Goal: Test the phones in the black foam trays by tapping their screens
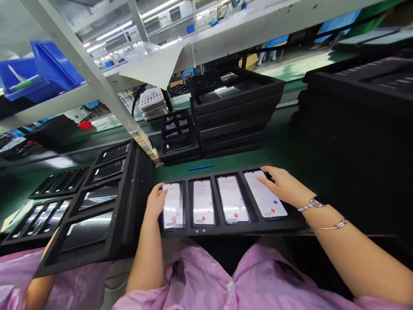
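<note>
A row of several smartphones with lit white screens lies in a black foam tray (222,231) in front of me. My left hand (156,201) is closed at the upper left edge of the leftmost smartphone (170,211), thumb on its screen. At the other end, my right hand (284,185) grips the top of the rightmost smartphone (266,200), with a finger at its upper edge and the thumb over the glass. Between them lie a second smartphone (203,202) and a third smartphone (232,200), both untouched. Red round buttons glow low on the screens.
Behind the tray lies a blue pen (201,167) on the green bench. Stacked black trays (235,116) stand at the back, with a taller dark stack (348,129) at right. At left, a person's arm (40,290) is beside a tilted phone tray (114,224). A metal post (119,107) rises behind.
</note>
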A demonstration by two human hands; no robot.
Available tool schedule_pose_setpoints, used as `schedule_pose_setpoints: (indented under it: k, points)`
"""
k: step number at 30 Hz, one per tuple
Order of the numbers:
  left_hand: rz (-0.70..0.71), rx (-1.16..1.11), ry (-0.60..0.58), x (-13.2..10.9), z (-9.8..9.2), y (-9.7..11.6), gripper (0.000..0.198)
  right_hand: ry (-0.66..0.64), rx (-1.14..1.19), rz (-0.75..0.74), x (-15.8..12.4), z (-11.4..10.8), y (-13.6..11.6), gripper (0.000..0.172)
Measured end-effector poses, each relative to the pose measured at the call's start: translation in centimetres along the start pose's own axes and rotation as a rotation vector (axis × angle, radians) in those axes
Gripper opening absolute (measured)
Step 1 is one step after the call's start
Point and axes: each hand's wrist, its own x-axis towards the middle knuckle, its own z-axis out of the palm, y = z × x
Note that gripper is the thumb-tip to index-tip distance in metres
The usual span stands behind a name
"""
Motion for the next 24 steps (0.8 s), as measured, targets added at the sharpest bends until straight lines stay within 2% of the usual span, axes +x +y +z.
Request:
schedule_pose_setpoints:
  k: [3,7,13,16,20,22,24]
  points:
    - [-0.005,0.041,-0.013,0.3,0.4,-0.7,0.062,-0.036,-0.081,0.024,0.9,-0.2,-0.6,0.054]
    - [0.011,0.079,0.026,0.1,0.9,-0.5,0.055,-0.072,-0.132,0.076,1.7,0.2,-1.2,0.05]
    - [0.048,0.075,0.071,-0.5,1.3,0.1,0.048,-0.055,-0.016,0.177,2.2,-0.3,-0.7,0.056]
    - [0.06,0.057,0.084,-0.5,1.4,0.1,0.049,-0.061,0.148,0.212,2.4,-1.4,-0.4,0.058]
    - [0.075,0.046,0.093,-0.6,1.5,-0.3,0.055,-0.159,0.362,0.234,2.3,-3.2,-1.1,0.061]
    - [0.084,0.048,0.09,-0.7,1.5,-0.5,0.061,-0.178,0.442,0.232,1.3,-4.8,-2.0,0.059]
    - [0.094,0.055,0.081,-0.8,1.5,-0.7,0.066,-0.096,0.496,0.175,-0.8,-7.1,-2.9,0.062]
